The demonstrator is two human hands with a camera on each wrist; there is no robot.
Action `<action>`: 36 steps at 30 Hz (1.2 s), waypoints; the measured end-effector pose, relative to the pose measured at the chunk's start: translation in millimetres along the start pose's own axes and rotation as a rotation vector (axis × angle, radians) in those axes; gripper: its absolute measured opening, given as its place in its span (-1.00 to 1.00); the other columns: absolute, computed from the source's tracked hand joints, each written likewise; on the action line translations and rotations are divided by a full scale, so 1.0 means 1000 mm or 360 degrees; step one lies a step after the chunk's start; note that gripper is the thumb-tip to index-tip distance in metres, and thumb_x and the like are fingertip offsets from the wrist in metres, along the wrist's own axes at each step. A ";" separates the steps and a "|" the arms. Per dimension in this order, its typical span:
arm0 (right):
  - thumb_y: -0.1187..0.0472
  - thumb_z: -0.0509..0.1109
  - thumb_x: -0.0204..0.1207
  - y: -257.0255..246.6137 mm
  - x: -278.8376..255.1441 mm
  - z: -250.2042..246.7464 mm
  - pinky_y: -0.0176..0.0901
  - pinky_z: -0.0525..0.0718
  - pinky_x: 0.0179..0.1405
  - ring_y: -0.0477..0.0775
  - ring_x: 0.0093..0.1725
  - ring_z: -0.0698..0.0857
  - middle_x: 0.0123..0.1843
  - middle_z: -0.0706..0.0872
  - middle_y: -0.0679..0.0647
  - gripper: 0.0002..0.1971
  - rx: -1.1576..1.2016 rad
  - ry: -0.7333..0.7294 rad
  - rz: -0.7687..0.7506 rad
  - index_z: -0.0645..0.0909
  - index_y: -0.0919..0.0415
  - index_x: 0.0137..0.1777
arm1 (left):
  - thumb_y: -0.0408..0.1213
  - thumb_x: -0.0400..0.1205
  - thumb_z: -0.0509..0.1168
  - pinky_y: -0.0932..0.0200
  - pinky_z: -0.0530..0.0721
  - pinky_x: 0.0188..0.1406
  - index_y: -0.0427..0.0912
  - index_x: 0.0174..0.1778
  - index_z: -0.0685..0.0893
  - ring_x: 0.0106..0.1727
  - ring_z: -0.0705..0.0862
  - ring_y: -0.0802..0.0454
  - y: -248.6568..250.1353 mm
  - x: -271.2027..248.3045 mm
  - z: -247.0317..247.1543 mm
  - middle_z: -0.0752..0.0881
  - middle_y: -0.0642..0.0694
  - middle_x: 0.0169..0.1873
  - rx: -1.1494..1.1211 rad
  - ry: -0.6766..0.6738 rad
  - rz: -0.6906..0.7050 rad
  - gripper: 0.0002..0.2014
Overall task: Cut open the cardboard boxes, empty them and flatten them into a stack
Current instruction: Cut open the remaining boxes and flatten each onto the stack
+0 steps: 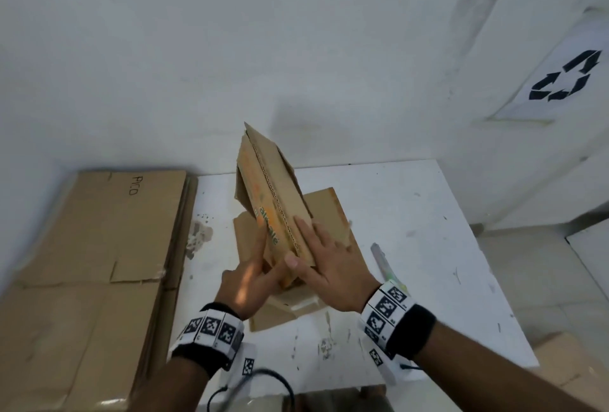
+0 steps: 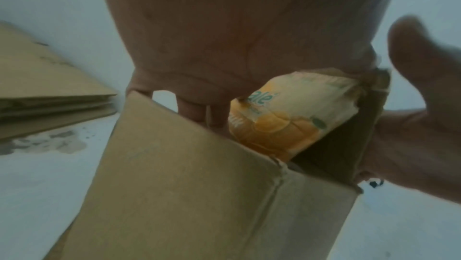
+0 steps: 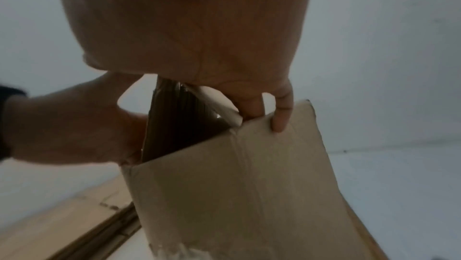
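Observation:
A brown cardboard box (image 1: 275, 187) with an orange printed face stands on edge on the white table (image 1: 412, 213), squeezed nearly flat. My left hand (image 1: 250, 266) presses its left printed side with straight fingers. My right hand (image 1: 329, 260) lies flat against its right side, thumb across the near end. In the left wrist view the box (image 2: 199, 185) has an orange printed panel (image 2: 282, 118) folded inward. The right wrist view shows my fingers (image 3: 282, 114) over the top edge of a brown flap (image 3: 237, 185). More flat cardboard (image 1: 329, 210) lies under the box.
A stack of flattened cardboard sheets (image 1: 99, 246) lies left of the table. A slim cutter (image 1: 382, 260) rests on the table just right of my right hand. A recycling sign (image 1: 566, 78) hangs on the white wall at right. A dark cable (image 1: 263, 382) hangs below my wrists.

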State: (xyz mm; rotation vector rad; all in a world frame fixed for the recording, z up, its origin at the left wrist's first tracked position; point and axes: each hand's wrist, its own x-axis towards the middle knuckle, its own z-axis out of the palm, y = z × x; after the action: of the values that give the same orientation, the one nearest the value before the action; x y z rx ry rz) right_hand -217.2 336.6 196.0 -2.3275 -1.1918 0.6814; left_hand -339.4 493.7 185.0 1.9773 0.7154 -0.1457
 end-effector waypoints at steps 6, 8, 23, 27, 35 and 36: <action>-0.72 0.14 0.26 0.011 0.003 -0.016 0.58 0.15 0.51 0.21 0.49 0.56 0.59 0.49 0.13 0.23 -0.0286 -0.0187 0.0062 -0.71 -0.32 0.56 | 0.53 0.50 0.16 0.03 0.44 0.30 0.38 0.69 -0.42 0.45 0.65 -0.06 0.030 0.007 0.010 0.64 0.01 0.49 0.0163 -0.0103 -0.0121 0.04; -0.58 0.27 0.36 0.020 0.003 -0.016 0.57 0.19 0.48 0.19 0.40 0.62 0.47 0.64 0.07 0.24 -0.0351 -0.0170 0.0066 -0.73 -0.27 0.56 | 0.59 0.41 0.23 0.01 0.56 0.40 0.48 0.63 -0.46 0.44 0.66 -0.02 0.029 0.014 0.014 0.60 0.05 0.52 0.0083 -0.0143 -0.0062 0.12; -0.12 0.03 0.80 0.054 0.072 -0.015 0.12 0.37 0.62 0.26 0.53 0.55 0.56 0.59 0.20 -0.42 0.0491 0.0115 0.0197 -0.06 -0.30 0.77 | 0.73 0.40 -0.07 -0.41 0.20 0.56 0.27 0.67 -0.51 0.28 0.75 -0.09 -0.008 0.074 0.012 0.76 0.09 0.31 0.0784 0.0161 0.0060 0.12; -0.03 0.00 0.84 0.047 0.074 -0.006 0.15 0.35 0.64 0.26 0.51 0.56 0.55 0.61 0.19 -0.45 0.0473 0.0259 0.0224 -0.04 -0.18 0.79 | 0.49 0.65 -0.15 -0.30 0.30 0.52 0.23 0.78 -0.18 0.05 0.79 -0.11 -0.020 0.075 0.022 0.84 0.02 -0.24 0.0726 0.0421 0.0027 -0.18; 0.04 0.39 0.67 0.079 0.066 0.029 -0.18 0.61 -0.01 0.09 0.02 0.71 0.12 0.77 0.11 -0.65 0.0812 0.0548 0.0968 0.60 0.25 0.33 | 0.40 0.61 0.17 -0.19 0.36 0.36 -0.08 -0.01 0.72 0.31 0.57 -0.24 -0.073 0.087 0.029 0.73 -0.21 0.07 0.0642 0.0637 -0.0624 -0.43; 0.12 0.44 0.63 0.086 0.063 0.032 -0.21 0.58 -0.08 0.06 -0.02 0.68 0.16 0.76 0.12 -0.63 0.0863 0.0632 0.1043 0.55 0.23 0.38 | 0.38 0.54 0.31 -0.23 0.33 0.41 -0.09 0.17 0.63 0.37 0.52 -0.27 -0.080 0.088 0.028 0.70 -0.23 0.16 0.0482 0.0736 -0.0750 -0.41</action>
State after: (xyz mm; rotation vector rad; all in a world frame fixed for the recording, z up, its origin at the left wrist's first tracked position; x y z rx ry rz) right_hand -151.4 348.2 106.5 -2.1965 -0.0311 0.6022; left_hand -304.7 534.2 74.8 2.1152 1.5345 -0.0790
